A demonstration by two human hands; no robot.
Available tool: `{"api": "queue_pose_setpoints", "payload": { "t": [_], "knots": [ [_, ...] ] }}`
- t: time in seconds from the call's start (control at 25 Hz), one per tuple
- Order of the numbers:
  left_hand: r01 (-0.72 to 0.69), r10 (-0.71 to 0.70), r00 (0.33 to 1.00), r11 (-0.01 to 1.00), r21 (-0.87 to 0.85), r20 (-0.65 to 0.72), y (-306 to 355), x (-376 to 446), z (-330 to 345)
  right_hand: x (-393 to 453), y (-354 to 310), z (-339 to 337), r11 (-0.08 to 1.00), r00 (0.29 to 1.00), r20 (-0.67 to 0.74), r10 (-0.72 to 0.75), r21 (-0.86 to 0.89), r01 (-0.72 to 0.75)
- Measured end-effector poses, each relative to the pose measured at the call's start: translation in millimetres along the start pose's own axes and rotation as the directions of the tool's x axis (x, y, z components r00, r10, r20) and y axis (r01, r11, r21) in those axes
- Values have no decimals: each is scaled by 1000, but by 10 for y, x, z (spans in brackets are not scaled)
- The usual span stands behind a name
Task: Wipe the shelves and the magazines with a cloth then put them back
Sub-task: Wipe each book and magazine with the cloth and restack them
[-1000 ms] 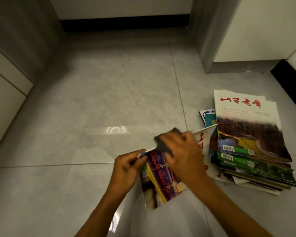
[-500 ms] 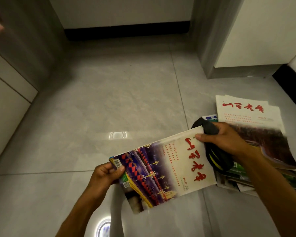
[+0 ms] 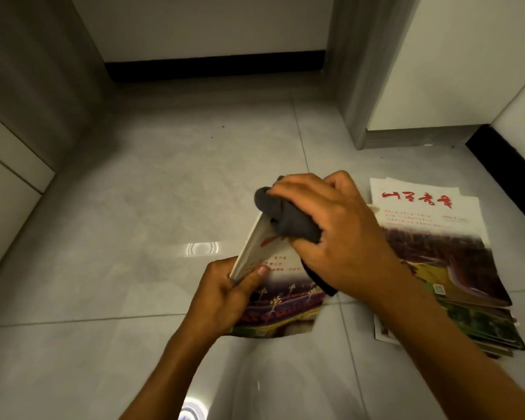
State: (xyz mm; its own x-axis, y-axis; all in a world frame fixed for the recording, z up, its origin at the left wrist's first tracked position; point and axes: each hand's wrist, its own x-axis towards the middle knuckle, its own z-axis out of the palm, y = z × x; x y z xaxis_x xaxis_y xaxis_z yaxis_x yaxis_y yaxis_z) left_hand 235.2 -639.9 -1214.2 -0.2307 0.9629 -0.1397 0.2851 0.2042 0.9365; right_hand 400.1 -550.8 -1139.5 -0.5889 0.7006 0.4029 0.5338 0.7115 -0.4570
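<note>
The magazine is gripped by the left hand; the cloth, clutched in the right hand, should be swept edge to edge.

Right hand covers most of the cloth, and together they hide the top of the held magazine, so its red title is mostly gone. Left hand blocks the magazine's left edge. The small cover text is too blurry to read. Lower magazines in the stack only show as thin edges, and the right forearm covers the stack's near corner. Both forearms run off the bottom edge.
</note>
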Motion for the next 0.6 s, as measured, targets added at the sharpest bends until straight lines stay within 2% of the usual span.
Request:
{"api": "queue_pose_setpoints", "payload": {
  "t": [0.08, 0.2, 0.28, 0.44, 0.52, 0.6],
  "knots": [
    [-19, 19, 1000, 1000, 2, 23, -61, -16, -75, -162, 312, 64, 990, 996, -36, 87, -104, -91],
    [17, -17, 1000, 1000, -11, 18, -142, -43, -141, -407, 614, 26, 917, 927, -79, 368, -132, -375],
    [22, -22, 999, 1000, 2, 47, -149, -55, -82, -408, 445, 120, 931, 940, -118, 320, -145, -335],
    [38, -37, 999, 999, -37, 28, -97, -47, -64, -232, 29, 197, 989, 977, -198, 77, -112, -100],
    [8, -9, 1000, 999, -37, -16, -70, -3, -196, -326, 287, 156, 980, 976, -189, 112, -144, -141],
    [27, -40, 987, 996, -82, -154, -64, 24, -314, -571, 740, 161, 931, 958, -115, 264, -229, -284]
  ]
}}
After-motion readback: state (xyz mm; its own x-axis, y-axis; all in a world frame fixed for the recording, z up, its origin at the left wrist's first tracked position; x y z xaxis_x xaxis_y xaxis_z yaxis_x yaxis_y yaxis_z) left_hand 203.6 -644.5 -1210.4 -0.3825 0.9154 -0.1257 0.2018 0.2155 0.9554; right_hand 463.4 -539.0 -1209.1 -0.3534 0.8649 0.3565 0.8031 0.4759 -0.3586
